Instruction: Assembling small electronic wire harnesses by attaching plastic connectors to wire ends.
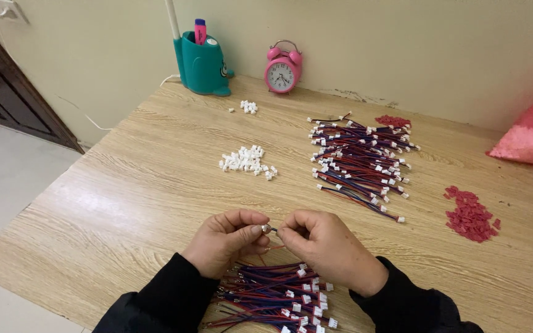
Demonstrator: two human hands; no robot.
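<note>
Altogether two hands [229,242] [325,246], two wire bundles [360,161] [276,299]

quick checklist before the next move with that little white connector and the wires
1. White connector pinched between both hands' fingertips: ok.
2. Left hand and right hand meet above the table: ok.
3. Wire seated fully in the connector: cannot tell, too small.
4. Loose white connectors heaped within view: ok.
5. Wire bundle lying under the wrists: ok.
6. Far wire pile apart from the red bits: ok.
</note>
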